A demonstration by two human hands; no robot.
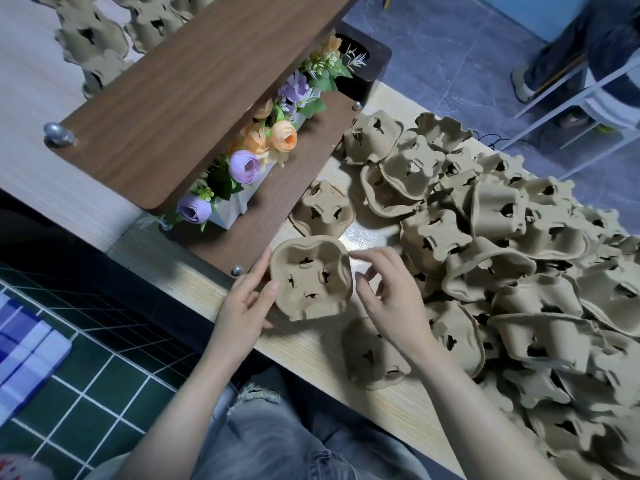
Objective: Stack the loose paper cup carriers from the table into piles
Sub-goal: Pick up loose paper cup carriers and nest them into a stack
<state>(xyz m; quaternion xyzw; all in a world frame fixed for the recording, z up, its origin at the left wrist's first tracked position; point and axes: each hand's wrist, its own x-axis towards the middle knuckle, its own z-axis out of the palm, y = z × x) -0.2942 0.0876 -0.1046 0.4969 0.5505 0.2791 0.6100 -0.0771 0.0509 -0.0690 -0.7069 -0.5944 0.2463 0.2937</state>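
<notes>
I hold one brown pulp cup carrier [311, 277] above the near edge of the table [398, 407], its hollow side facing up toward me. My left hand [247, 304] grips its left rim, thumb on the inside and fingers behind. My right hand [391, 294] is at its right rim with the fingers curled; whether it touches the carrier I cannot tell. Another carrier [375, 355] lies upside down under my right wrist. One more carrier [323, 209] sits just beyond the held one. A large heap of loose carriers [519, 258] covers the table's right side.
A two-level wooden shelf [194, 84] with a planter of artificial flowers [263, 143] stands at the table's left. Tall piles of stacked carriers [93, 39] rise behind it at top left. A person's legs [571, 46] and a white stand are at top right.
</notes>
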